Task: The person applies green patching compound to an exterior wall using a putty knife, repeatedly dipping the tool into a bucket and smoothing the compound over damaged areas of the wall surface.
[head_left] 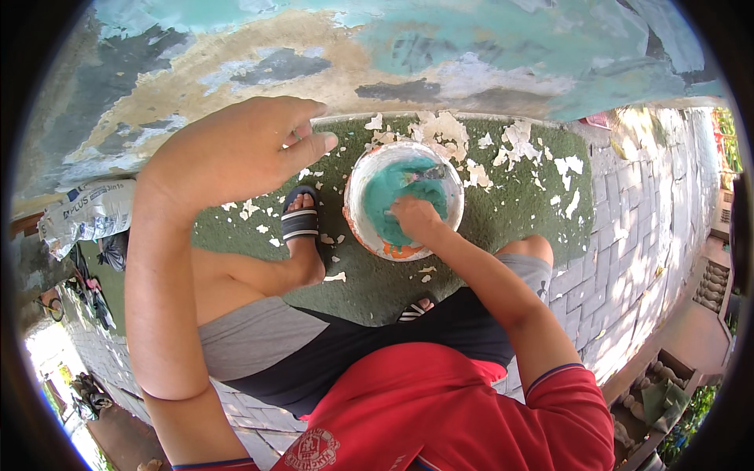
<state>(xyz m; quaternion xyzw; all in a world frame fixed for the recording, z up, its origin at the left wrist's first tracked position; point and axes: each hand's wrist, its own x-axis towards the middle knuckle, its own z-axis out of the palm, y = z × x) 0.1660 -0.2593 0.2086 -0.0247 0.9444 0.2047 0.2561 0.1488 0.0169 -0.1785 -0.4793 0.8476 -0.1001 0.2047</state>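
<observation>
A white bucket (355, 177) with orange patches stands on the green mat in front of me, its inside coated in teal paint or paste (385, 188). My right hand (416, 218) reaches into it with fingers curled down at the teal stuff. Whatever those fingers grip is hidden. Beyond that hand, a grey tool-like piece (430, 173), smeared with teal, lies in the bucket; its kind is unclear. My left hand (243, 153) is raised left of the bucket, near the wall, thumb apart from the fingers and nothing seen in it.
A wall (330, 55) with peeling teal and tan paint rises ahead. Paint flakes (518, 141) litter the green mat (542, 212). Grey paving (628, 204) runs along the right. A white printed sack (90, 212) lies at the left. My sandalled foot (301, 220) is beside the bucket.
</observation>
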